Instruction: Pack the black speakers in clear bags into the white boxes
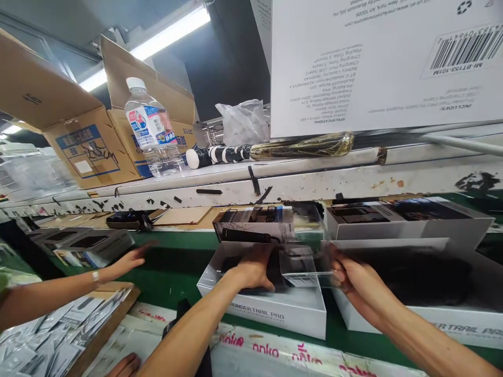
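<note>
My left hand (pixel 253 269) reaches into an open white box (pixel 275 312) with "Thunder Trail Pro" lettering, over something black; what its fingers hold is hidden. At the box's right side my right hand (pixel 349 269) is closed on the edge of a clear plastic piece (pixel 310 264), which tilts over the box's right part. A second open white box (pixel 416 317) with a black item (pixel 416 275) inside stands to the right. Behind the first box is a printed carton (pixel 251 215) with a black strap or handle in front.
Another person's arm (pixel 58 293) reaches in from the left above a tray of packets (pixel 51 335). Boxes (pixel 94 248) stand on the green belt (pixel 168 277). The shelf (pixel 220 191) above bears a bottle (pixel 153 131), a brown carton (pixel 84 152) and a large white box (pixel 377 68).
</note>
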The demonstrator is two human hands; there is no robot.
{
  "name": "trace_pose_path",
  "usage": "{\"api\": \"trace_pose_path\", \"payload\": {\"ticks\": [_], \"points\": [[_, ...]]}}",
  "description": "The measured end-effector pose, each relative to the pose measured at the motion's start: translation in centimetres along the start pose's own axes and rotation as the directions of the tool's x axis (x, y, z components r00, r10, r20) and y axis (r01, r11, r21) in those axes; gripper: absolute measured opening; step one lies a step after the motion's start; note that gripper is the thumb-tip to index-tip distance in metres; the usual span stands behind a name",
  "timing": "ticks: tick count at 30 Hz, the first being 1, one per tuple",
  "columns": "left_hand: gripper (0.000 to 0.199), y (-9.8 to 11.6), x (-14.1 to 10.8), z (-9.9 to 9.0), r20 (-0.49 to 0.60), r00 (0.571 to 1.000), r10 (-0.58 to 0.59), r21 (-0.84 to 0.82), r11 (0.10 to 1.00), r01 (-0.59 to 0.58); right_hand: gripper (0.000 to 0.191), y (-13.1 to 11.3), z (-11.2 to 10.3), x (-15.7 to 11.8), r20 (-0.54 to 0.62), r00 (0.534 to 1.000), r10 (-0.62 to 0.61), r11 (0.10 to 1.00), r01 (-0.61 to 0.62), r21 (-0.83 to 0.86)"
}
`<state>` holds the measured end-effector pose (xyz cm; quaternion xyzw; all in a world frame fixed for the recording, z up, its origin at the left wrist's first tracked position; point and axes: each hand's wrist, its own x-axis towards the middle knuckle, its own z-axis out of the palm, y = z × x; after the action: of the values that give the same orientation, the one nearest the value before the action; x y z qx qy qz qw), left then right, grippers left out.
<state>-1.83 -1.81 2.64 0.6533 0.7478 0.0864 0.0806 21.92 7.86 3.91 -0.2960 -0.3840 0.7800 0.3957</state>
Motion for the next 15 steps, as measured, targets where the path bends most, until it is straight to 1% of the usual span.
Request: {"api": "trace_pose_path", "payload": {"ticks": [2, 5, 7, 9, 12, 15], "points": [[0.124, -0.6, -0.6, -1.2, -0.009, 0.999, -0.051, -0.067, 0.996, 0.050, 0.055, -0.1, -0.2, -0.1, 0.010, 1.000, 0.023, 1.000, -0.023, 0.021], [0.122, -1.3, -1.3, -2.4, -0.049, 0.993, -0.108, -0.188, 0.977, 0.098, 0.051, -0.7, -0.4, -0.5, 0.050, 0.995, 0.086, 0.990, -0.091, 0.105], [0.118, -1.7, -1.7, -3.0, -0.087, 0.986, -0.140, -0.275, 0.955, 0.111, 0.046, -1.3, -0.6, -0.6, 0.063, 0.994, 0.088, 0.982, -0.097, 0.163], [0.115, -2.1, -2.1, -3.4, -0.113, 0.980, -0.165, -0.351, 0.929, 0.116, 0.043, -1.8, -0.8, -0.2, 0.051, 0.997, 0.061, 0.977, -0.070, 0.203], [0.116, -2.9, -2.7, -3.8, -0.153, 0.968, -0.200, -0.484, 0.869, 0.103, 0.042, -1.8, -0.4, 1.1, 0.049, 0.998, 0.033, 0.976, -0.043, 0.213], [0.117, -3.9, -3.3, -4.1, -0.176, 0.950, -0.257, -0.623, 0.777, 0.095, 0.045, -0.9, 0.7, 2.6, 0.109, 0.993, 0.035, 0.981, -0.055, 0.184]]}}
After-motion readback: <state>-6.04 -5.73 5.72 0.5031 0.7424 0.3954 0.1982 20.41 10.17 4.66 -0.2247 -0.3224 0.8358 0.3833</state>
